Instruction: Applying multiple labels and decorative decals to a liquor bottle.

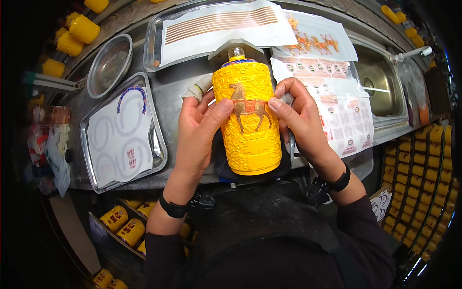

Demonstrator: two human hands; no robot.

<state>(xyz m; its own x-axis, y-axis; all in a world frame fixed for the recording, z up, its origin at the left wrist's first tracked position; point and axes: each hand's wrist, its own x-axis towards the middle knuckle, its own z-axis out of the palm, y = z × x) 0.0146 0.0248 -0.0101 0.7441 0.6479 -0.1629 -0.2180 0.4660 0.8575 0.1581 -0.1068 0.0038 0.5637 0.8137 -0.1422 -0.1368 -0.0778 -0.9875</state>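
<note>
A yellow embossed bottle [248,144] with a bare glass neck lies tilted toward me, between my two hands. On its front is a brown horse decal [247,107] with a red saddle cloth. My left hand [199,120] grips the bottle's left side, its thumb on the horse's chest. From the right, my right hand [301,111] grips the other side, thumb at the horse's rump. Pale covers wrap a fingertip on each hand. Below the right fingers shows a thin metal tool [291,145]; whether they hold it I cannot tell. Behind the neck stands a grey metal support [219,52].
Left are a tray [161,166] with a decal sheet [108,161] and a metal bowl [129,61]. Striped sheets [226,31] lie at the back, more decal sheets [344,113] on the right beside a sink [392,103]. Several yellow bottles [131,232] stand below the bench.
</note>
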